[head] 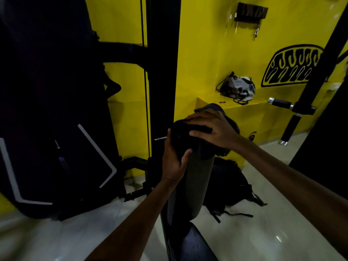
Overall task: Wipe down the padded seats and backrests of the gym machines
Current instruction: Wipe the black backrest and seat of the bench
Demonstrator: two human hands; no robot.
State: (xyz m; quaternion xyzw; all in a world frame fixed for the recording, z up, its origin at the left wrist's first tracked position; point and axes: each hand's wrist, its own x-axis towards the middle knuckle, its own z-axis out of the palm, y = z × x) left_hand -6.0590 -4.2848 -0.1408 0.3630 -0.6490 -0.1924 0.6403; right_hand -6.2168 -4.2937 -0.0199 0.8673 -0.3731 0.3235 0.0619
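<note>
gripping the top end of a long dark padded roller [195, 178] at the centre of the frame, the left hand [174, 159] has its thumb hooked over the front and its fingers wrapped round the far side. the right hand [209, 129] lies on top with fingers spread, pressing a dark grey cloth [216, 110] down over the roller's rounded head; the cloth bunches out behind and to the right of that hand. the roller runs down toward the bottom centre, where a dark padded seat [195, 243] shows. a black steel upright [162, 53] rises just behind the hands. at the left stands a black weight-stack shroud with pale stripes [56, 129]. a black backpack [229, 183] lies on the pale glossy floor [282, 223] right of the roller. on a yellow ledge [211, 98] at upper right sits a white and black drawstring bag [237, 87].
</note>
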